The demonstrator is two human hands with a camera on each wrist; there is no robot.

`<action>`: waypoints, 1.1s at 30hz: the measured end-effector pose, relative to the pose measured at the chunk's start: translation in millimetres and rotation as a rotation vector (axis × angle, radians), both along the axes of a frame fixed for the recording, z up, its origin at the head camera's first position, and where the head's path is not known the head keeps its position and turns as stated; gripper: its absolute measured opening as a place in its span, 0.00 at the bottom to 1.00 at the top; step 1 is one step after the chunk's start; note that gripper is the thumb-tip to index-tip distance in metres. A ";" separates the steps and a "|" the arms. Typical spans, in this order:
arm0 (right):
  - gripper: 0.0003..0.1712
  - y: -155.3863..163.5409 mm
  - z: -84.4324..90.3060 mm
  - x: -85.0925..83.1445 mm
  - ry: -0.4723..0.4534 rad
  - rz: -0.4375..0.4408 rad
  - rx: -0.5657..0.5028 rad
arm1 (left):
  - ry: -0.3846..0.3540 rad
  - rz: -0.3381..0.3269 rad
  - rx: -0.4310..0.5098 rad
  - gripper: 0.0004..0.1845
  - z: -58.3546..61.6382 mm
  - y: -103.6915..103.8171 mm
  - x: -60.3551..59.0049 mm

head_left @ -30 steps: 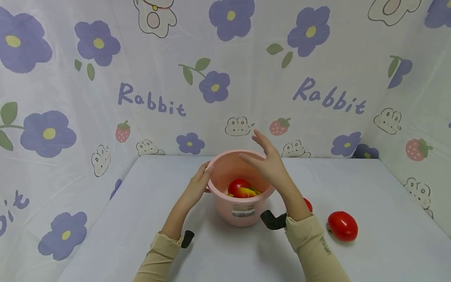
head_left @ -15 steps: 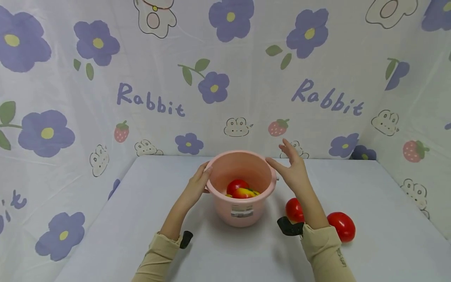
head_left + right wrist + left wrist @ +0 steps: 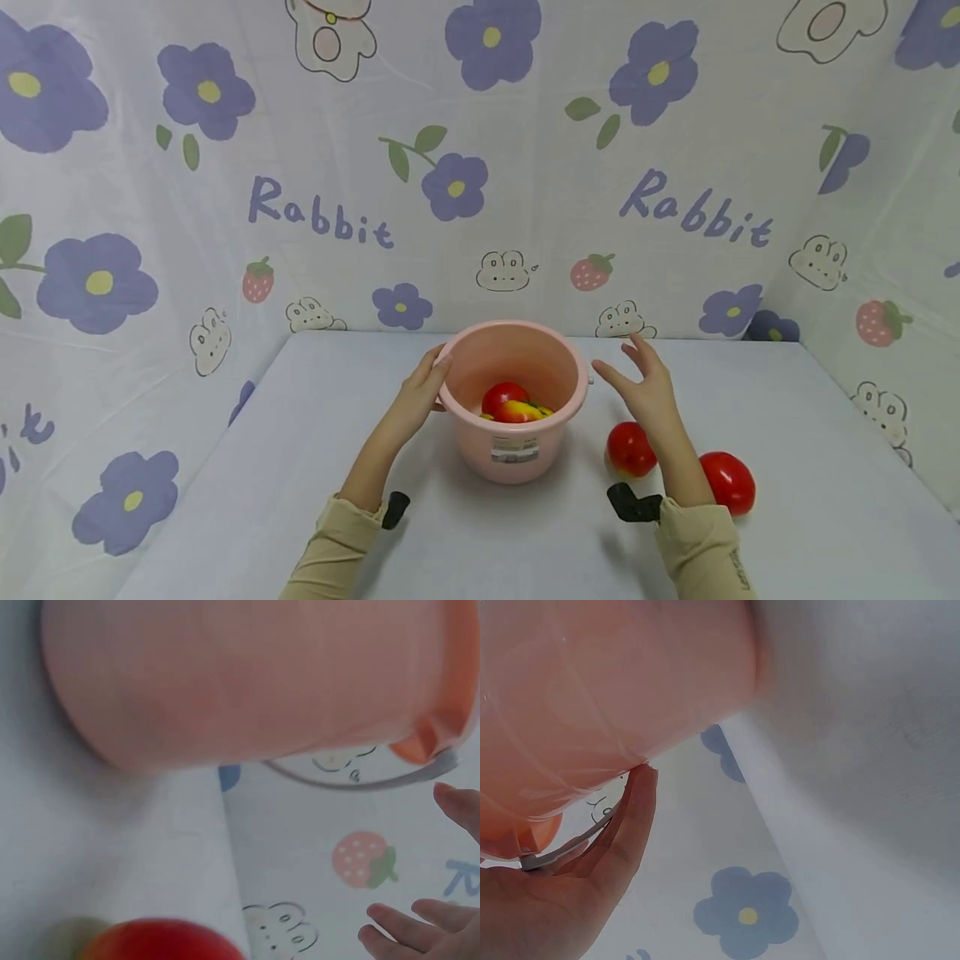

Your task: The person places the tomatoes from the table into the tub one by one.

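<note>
A pink plastic bucket (image 3: 474, 442) stands upright on the white table. My left hand (image 3: 414, 400) grips its left rim, thumb at the lip; in the left wrist view the fingers (image 3: 634, 817) reach along the outer wall by the grey handle. Inside lie a round red fruit (image 3: 504, 397) and a yellow-and-red piece (image 3: 519, 411), partly hidden by the rim. To the bucket's right, my right hand (image 3: 651, 398) hovers with fingers spread, holding nothing, apart from the rim. Just below it sits a round red fruit (image 3: 628, 450) with a yellowish underside.
A larger glossy red fruit (image 3: 729, 483) lies farther right, partly covered by my right forearm. The grey bucket handle (image 3: 352, 784) hangs on the far side. A patterned cloth (image 3: 525, 167) rises behind the white table (image 3: 300, 467).
My right hand has moved from over the bucket's opening to the right and down, uncovering the round red fruit. My left hand and the bucket stay in place.
</note>
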State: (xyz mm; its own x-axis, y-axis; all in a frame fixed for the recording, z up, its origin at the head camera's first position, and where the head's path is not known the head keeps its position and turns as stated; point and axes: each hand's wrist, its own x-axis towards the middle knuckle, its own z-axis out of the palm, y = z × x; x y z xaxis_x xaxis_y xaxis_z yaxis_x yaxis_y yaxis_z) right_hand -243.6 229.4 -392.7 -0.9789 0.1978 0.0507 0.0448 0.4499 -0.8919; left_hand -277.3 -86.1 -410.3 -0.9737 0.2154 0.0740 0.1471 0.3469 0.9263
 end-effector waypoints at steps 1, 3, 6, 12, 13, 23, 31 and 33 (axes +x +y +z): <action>0.53 1.5 -2.6 0.2 -0.014 0.000 0.000 | 0.000 -0.001 0.001 0.29 -0.2 -0.4 -0.2; 0.55 4.6 -7.9 0.3 -0.048 0.002 -0.005 | 0.000 -0.004 0.006 0.29 -0.4 -0.6 -0.5; 0.56 8.7 -16.3 0.2 -0.099 -0.002 -0.010 | 0.001 -0.008 0.008 0.29 -0.5 -0.5 -0.8; 0.58 15.4 -32.3 -0.6 -0.195 -0.031 -0.007 | -0.005 -0.013 0.011 0.31 1.7 -0.9 0.7; 0.58 16.4 -34.9 -0.6 -0.210 -0.034 -0.006 | -0.005 -0.013 0.013 0.31 1.9 -1.0 0.8; 0.61 23.3 -58.0 -2.1 -0.298 -0.039 -0.001 | -0.004 0.003 0.002 0.30 3.9 0.9 2.6; 0.57 27.0 -64.7 -4.6 -0.288 -0.046 0.005 | -0.013 0.013 0.003 0.29 2.9 0.9 2.0; 0.56 28.0 -65.6 -5.1 -0.281 -0.041 -0.008 | -0.015 0.016 0.003 0.29 2.6 0.6 1.6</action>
